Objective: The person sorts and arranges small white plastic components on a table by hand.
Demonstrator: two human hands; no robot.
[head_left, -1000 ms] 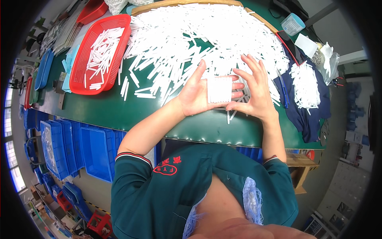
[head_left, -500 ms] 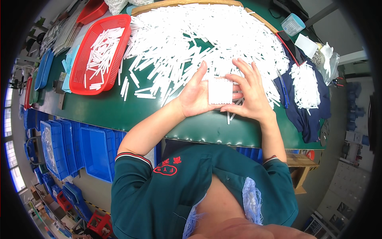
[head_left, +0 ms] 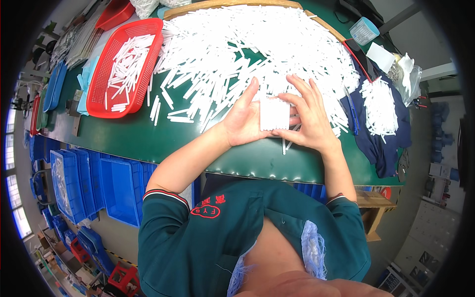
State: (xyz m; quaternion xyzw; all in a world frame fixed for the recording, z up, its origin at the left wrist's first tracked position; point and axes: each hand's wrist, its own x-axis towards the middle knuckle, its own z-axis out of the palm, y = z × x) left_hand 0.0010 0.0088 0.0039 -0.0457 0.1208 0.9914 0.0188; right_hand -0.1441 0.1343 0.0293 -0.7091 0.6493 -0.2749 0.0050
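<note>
A neat block of short white sticks, laid side by side, rests across the fingers of my left hand. That hand's thumb points up and away from the block, and its other fingers are mostly hidden beneath. My right hand curves round the block's right side, with the thumb at its near corner and the index finger at its far corner; the remaining fingers are spread. Beyond both hands spreads a large heap of loose white sticks. A few sticks lie on the green table just under my right hand.
To the left stands a red perforated basket partly filled with sticks. At right, a pile of sticks lies on a dark blue cloth, beside a blue pen-like tool. Wooden strips border the heap. Blue crates sit below the table.
My right hand has shifted very slightly left, its thumb and fingers drawing a little closer round the block. The left hand has hardly moved.
</note>
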